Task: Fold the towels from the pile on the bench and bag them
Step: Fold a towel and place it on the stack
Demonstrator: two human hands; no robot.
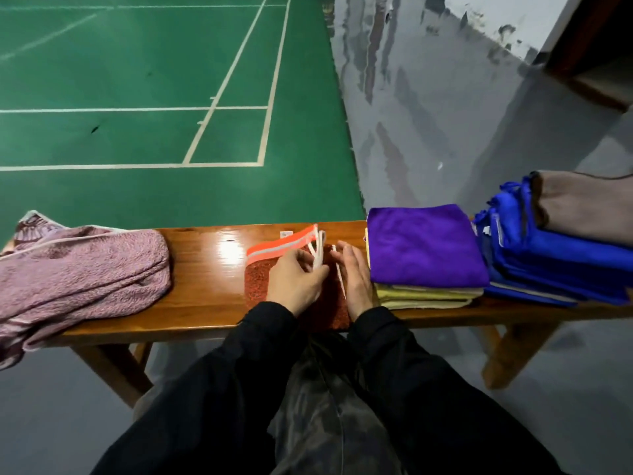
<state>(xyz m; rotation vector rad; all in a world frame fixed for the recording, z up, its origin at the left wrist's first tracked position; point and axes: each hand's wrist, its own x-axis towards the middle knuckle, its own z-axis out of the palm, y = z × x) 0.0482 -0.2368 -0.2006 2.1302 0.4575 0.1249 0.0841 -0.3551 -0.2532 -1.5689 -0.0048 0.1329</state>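
Head view, pink towel (82, 269) left, purple towel (424, 245) right, hands (298, 279) perhaps hiding bag (260, 286)

**Person's clothing**

Long black jacket sleeves (404, 371), smooth slightly shiny fabric, loose, cuffs ending at wrists. Both bare hands, left hand (294, 279) and right hand (354, 275), no gloves, rings or watch seen. Dark mottled grey-brown trousers (325, 413) below.
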